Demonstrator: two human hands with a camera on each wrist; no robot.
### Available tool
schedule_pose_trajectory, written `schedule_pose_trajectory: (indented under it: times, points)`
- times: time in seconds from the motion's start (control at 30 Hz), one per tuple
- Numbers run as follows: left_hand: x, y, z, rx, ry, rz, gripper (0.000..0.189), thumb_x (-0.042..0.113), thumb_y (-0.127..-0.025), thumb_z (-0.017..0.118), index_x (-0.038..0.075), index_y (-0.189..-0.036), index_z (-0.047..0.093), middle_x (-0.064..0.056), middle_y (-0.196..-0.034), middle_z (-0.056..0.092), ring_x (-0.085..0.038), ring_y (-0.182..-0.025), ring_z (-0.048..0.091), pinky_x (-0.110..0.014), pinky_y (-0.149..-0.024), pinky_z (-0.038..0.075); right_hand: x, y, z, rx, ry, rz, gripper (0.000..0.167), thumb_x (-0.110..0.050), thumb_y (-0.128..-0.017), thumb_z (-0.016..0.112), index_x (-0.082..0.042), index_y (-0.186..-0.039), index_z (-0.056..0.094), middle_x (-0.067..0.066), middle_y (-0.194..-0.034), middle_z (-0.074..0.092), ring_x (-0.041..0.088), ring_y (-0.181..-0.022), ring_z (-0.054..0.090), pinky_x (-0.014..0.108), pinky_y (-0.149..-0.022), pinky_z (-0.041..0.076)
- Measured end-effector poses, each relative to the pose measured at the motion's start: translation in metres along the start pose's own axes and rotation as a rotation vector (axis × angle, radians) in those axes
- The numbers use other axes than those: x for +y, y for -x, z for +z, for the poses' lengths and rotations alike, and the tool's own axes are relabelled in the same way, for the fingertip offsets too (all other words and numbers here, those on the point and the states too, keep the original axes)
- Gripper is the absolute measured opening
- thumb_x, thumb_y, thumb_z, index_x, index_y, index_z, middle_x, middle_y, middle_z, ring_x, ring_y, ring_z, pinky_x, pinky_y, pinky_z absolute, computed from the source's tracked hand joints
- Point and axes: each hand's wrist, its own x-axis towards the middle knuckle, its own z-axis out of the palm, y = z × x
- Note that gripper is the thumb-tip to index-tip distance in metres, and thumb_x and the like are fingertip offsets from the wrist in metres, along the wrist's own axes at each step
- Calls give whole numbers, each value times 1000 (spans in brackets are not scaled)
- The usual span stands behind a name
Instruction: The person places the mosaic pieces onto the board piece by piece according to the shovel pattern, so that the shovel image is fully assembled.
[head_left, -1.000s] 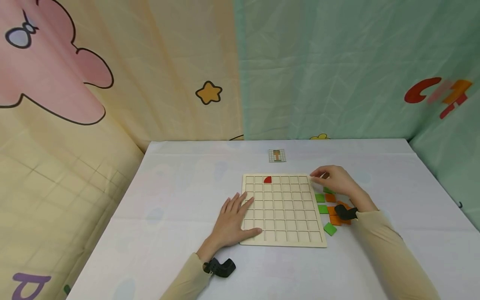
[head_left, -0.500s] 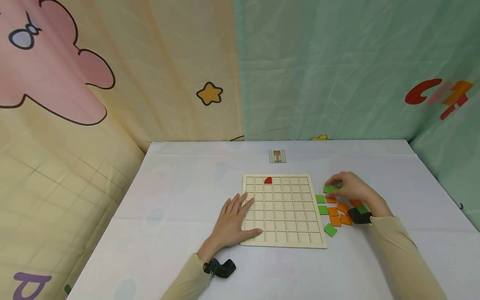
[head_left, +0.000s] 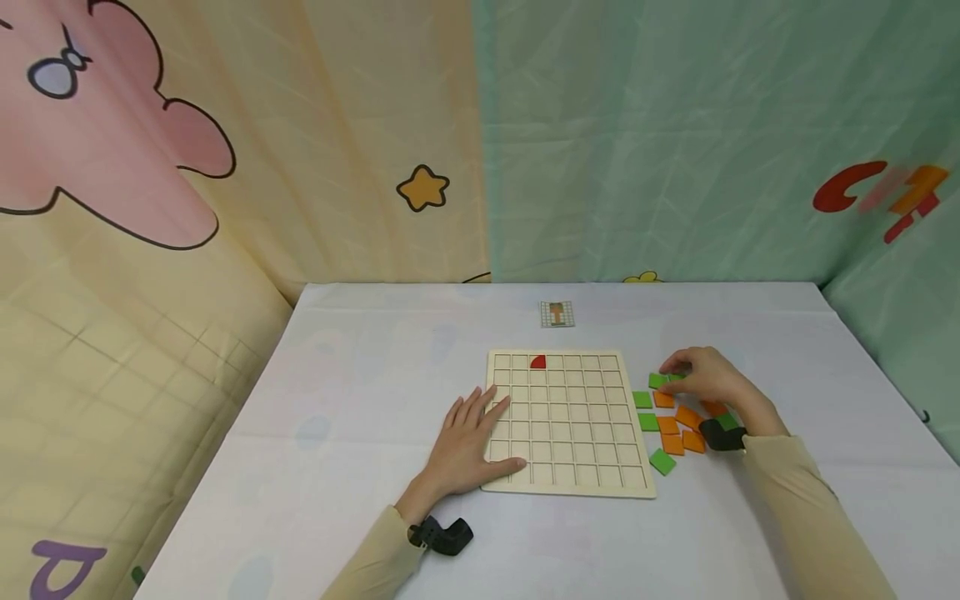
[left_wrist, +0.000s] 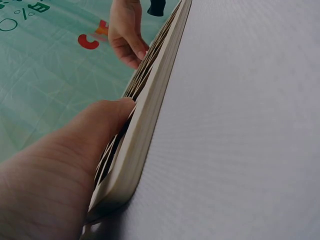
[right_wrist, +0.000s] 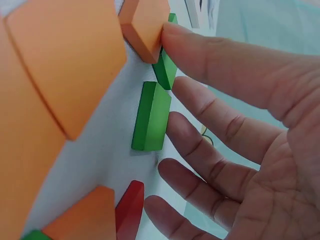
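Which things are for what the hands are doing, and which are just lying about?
Likely part of the job:
wooden grid board, partly under the left hand
red piece on it
green tiles and orange tiles by the right hand
small picture card, probably

Just around:
cloth backdrop
white tablecloth

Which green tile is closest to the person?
The green tile turned like a diamond, near the front right corner of the wooden board. The other green tiles in view lie farther back.

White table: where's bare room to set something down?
The table is bare left of the left hand and on both sides of the small card. It's crowded right of the board, where orange tiles and green tiles lie near the right hand.
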Motion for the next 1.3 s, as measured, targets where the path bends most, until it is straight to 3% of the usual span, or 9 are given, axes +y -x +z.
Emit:
schedule_pose_trajectory:
  times: [0.67, 0.9, 1.3]
  points:
    - [1, -1, 0, -5, -13, -7, 90, 69, -83, 50, 17, -152, 24, -8, -156, 17, -27, -143, 8, -44, -113, 4, 2, 0, 2, 1, -44, -30, 24, -15, -78, 78, -1, -88, 61, 8, -86, 59, 26, -79, 50, 40, -73, 43]
    - [1, 0, -1, -10, -3, -13, 90, 69, -83, 51, 17, -152, 24, -8, -156, 16, -27, -143, 7, -44, -113, 3, 2, -2, 0, -21, -77, 32, 26, -21, -78, 78, -3, -87, 61, 6, -82, 56, 23, -74, 46, 33, -64, 39]
    - [1, 0, -1, 8, 4, 0, 90, 68, -83, 51, 15, -151, 26, -9, -156, 18, -29, -142, 9, -46, -113, 5, 1, -2, -2, -22, -135, 44, 31, -34, -79, 77, -6, -82, 63, 4, -79, 57, 21, -72, 46, 32, -62, 37]
